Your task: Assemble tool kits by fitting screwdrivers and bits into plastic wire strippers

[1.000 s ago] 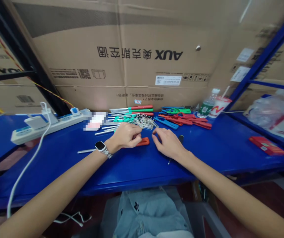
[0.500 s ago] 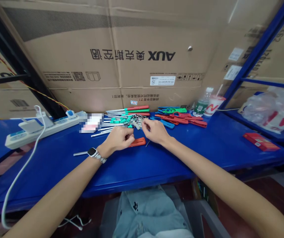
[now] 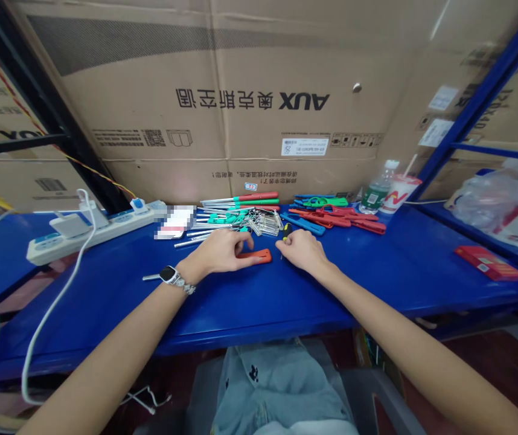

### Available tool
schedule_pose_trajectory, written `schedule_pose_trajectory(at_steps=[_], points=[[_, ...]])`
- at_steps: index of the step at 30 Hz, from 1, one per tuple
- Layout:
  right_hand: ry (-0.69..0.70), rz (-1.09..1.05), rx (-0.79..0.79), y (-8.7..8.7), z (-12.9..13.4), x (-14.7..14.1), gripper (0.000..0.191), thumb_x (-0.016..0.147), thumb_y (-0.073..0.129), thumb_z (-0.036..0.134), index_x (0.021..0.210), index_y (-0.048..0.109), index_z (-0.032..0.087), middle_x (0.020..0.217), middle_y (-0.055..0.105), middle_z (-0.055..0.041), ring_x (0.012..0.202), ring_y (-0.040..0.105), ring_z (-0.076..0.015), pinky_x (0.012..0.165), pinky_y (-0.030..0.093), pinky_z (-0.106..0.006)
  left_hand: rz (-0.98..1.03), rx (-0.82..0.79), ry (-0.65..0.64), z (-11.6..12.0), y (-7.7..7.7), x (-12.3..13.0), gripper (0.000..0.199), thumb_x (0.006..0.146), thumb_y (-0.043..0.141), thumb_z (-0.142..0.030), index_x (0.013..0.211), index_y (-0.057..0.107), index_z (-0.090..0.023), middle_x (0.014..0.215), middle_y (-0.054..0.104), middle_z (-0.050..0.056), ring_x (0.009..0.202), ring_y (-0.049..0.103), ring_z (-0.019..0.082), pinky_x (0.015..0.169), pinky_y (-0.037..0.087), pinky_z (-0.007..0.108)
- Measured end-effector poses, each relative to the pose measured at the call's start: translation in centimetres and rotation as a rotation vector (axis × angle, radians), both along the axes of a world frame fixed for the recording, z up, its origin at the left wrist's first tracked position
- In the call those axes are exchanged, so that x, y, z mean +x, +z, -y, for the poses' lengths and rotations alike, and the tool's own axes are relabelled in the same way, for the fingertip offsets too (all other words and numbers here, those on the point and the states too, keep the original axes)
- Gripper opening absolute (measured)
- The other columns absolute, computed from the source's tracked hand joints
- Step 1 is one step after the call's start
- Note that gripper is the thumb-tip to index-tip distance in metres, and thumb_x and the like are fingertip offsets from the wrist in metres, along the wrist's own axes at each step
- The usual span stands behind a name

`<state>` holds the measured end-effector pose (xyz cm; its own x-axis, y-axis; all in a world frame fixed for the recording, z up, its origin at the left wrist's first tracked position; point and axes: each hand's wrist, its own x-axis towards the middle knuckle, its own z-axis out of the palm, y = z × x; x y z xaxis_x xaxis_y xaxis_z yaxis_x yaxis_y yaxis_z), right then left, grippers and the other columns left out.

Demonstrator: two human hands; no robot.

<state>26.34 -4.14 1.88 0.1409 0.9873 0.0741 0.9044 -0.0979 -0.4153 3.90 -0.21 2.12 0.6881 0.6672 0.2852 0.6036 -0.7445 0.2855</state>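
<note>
My left hand (image 3: 223, 251) is over an orange plastic handle (image 3: 259, 256) lying on the blue table, its thumb along the near edge and a gap between thumb and index finger. The other fingers are partly hidden. A metal rod (image 3: 151, 277) sticks out on the far side of my wrist. My right hand (image 3: 303, 249) is closed around a small screwdriver (image 3: 287, 232) with a black and yellow handle, its thin shaft pointing down. Just behind the hands lies a heap of small metal clips (image 3: 265, 222), beside rods with green pieces (image 3: 223, 217).
Red and green handled rods (image 3: 254, 197) lie at the back. Red, green and blue plastic handles (image 3: 331, 215) are piled to the right, before a bottle (image 3: 374, 196) and a cup (image 3: 397, 193). A power strip (image 3: 100, 234) stands left; a red box (image 3: 489, 263) lies right.
My left thumb and index finger have moved apart. My right hand has shifted slightly away from the clip heap, and the screwdriver's handle now shows. The whole view has shifted slightly.
</note>
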Motion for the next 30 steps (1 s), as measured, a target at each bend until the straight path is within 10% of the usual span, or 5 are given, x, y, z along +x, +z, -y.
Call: schedule_pose_trajectory(at_steps=[7, 17, 30], points=[[0.113, -0.489, 0.265, -0.7, 0.5, -1.0, 0.025, 0.080, 0.058, 0.033, 0.059, 0.053, 0.021, 0.056, 0.057, 0.0005, 0.055, 0.052, -0.0151, 0.056, 0.034, -0.027, -0.055, -0.071, 0.014, 0.0, 0.7, -0.8, 0.040, 0.074, 0.077, -0.061, 0.081, 0.077, -0.021, 0.057, 0.059, 0.000, 0.050, 0.046, 0.015, 0.054, 0.027, 0.031], [0.582, -0.894, 0.172, -0.7, -4.0, -7.6, 0.032, 0.078, 0.070, 0.047, 0.070, 0.053, 0.021, 0.053, 0.048, 0.0068, 0.049, 0.039, -0.0094, 0.050, 0.028, -0.024, 0.786, -0.375, 0.142, -2.2, 0.2, -1.2, 0.054, 0.090, 0.059, -0.065, 0.062, 0.045, -0.022, 0.052, 0.042, -0.004, 0.046, 0.037, 0.010, 0.046, 0.030, 0.027], [0.512, -0.994, 0.109, 0.5, -5.3, -7.9, 0.018, 0.081, 0.068, 0.034, 0.077, 0.057, 0.021, 0.054, 0.059, 0.0050, 0.042, 0.045, -0.0083, 0.044, 0.032, -0.022, 0.605, -0.244, 0.097, -1.7, 1.4, -2.1, 0.040, 0.097, 0.054, -0.053, 0.074, 0.054, -0.021, 0.060, 0.049, -0.001, 0.054, 0.045, 0.012, 0.050, 0.033, 0.027]])
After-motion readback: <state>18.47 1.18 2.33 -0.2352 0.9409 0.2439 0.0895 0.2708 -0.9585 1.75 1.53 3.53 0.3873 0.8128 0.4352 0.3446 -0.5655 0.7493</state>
